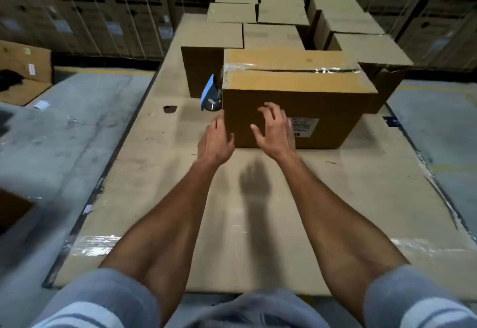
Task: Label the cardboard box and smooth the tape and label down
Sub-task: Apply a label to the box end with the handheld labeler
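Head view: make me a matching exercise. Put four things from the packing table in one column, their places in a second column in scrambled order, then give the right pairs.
Things
1. label
2. clear tape
3. tape dispenser
4. left hand

Places
A. along the top seam of the cardboard box
B. standing on the table against the box's left side
C. on the box's front face, partly behind the right hand
D. at the box's lower left front corner

Pairs: 1-C, 2-A, 3-B, 4-D
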`<state>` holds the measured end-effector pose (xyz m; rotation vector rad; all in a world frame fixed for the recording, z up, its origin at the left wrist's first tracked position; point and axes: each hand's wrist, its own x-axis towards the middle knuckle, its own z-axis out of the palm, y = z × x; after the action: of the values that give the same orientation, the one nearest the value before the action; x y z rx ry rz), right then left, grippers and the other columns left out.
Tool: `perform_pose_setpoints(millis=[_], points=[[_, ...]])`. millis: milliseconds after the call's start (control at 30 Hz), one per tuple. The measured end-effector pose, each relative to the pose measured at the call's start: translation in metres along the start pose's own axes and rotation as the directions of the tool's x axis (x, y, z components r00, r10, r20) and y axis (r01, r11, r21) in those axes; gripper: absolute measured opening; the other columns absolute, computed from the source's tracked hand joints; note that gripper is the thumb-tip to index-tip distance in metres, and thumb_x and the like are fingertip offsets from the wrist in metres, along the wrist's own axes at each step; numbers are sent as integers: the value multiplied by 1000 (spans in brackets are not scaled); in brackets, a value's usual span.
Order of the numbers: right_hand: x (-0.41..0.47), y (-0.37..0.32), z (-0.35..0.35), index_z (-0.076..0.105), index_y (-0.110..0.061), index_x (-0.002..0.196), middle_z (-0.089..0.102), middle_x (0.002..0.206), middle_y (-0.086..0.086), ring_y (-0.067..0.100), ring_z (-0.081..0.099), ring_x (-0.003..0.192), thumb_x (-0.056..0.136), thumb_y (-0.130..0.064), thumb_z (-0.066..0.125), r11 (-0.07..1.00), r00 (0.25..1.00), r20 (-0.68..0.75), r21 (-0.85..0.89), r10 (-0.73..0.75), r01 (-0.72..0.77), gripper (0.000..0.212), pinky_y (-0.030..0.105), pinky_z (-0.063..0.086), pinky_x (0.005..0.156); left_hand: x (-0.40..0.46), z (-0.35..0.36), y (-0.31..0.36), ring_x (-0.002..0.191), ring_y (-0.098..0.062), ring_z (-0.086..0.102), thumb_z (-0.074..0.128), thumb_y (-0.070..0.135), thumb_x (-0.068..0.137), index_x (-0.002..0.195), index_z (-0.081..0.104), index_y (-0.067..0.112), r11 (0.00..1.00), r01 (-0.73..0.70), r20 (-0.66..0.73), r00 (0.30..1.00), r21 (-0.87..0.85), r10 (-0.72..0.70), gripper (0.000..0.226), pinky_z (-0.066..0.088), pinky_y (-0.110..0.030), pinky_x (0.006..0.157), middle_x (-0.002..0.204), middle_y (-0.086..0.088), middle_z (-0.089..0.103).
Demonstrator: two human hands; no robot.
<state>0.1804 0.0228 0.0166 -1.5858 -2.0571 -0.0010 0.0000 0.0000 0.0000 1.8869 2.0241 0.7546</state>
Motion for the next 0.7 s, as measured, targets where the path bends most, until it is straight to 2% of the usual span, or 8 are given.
perform_pose_setpoints(millis=[100, 267, 333, 400, 433, 500, 567, 700], points=[[30, -4, -7, 49, -23, 145, 43, 157, 6, 24, 45, 142, 95, -46, 66, 999, 999, -37, -39, -17, 16, 58, 49, 39, 116, 27, -13, 8, 149, -28, 43, 65, 32, 104, 170, 8, 20, 1000, 19, 2, 1000, -12, -19, 88, 45, -47, 115, 170, -7, 33], [57, -5, -6, 34, -24, 157, 31, 167, 9, 29, 30, 154, 94, -50, 65, 993, 993, 114, -114, 5, 8, 75, 54, 27, 125, 61, -32, 23, 155, -32, 35, 68, 24, 103, 170, -2, 18, 990, 86, 68, 995, -108, -79, 98, 42, -52, 121, 177, -8, 17], [60, -2, -3, 31, -25, 159, 28, 169, 9, 29, 26, 156, 94, -50, 65, 991, 990, 141, -134, 12, 7, 77, 55, 22, 127, 74, -32, 21, 159, -33, 27, 68, 24, 102, 171, -3, 17, 980, 116, 122, 988, -159, -97, 99, 36, -53, 125, 178, -9, 15], [59, 0, -1, 29, -25, 160, 27, 169, 8, 29, 23, 158, 95, -50, 65, 990, 987, 157, -143, 18, 5, 79, 56, 18, 128, 80, -31, 22, 160, -34, 26, 68, 26, 101, 171, 3, 18, 963, 135, 157, 982, -233, -100, 95, 35, -53, 126, 175, -10, 23], [59, 0, 0, 29, -26, 161, 27, 169, 8, 29, 23, 158, 95, -51, 64, 989, 987, 157, -148, 19, 5, 79, 56, 17, 129, 80, -31, 24, 157, -33, 32, 68, 26, 101, 171, 11, 18, 951, 140, 141, 985, -276, -103, 91, 38, -49, 123, 171, -10, 32], [58, 1, 0, 32, -27, 158, 31, 167, 6, 27, 25, 157, 95, -55, 62, 988, 990, 139, -156, 24, -2, 76, 56, 17, 128, 76, -33, 26, 137, -22, 51, 67, 23, 101, 166, 30, 18, 924, 145, 69, 989, -355, -128, 75, 45, -32, 106, 157, -8, 50], [58, -1, 0, 39, -28, 153, 38, 162, 6, 26, 32, 154, 94, -63, 57, 986, 995, 89, -163, 35, -20, 71, 57, 21, 127, 72, -38, 24, 120, -14, 57, 66, 20, 100, 160, 43, 20, 896, 142, 37, 990, -421, -140, 65, 48, -27, 94, 147, -5, 60], [54, -18, 0, 47, -23, 145, 49, 153, 7, 26, 43, 145, 88, -77, 49, 982, 996, 10, -172, 87, -84, 78, 57, 27, 123, 62, -43, 14, 119, -16, 65, 68, 16, 97, 148, 57, 18, 866, 109, 60, 994, -488, -91, 52, 56, -36, 105, 135, -3, 69]])
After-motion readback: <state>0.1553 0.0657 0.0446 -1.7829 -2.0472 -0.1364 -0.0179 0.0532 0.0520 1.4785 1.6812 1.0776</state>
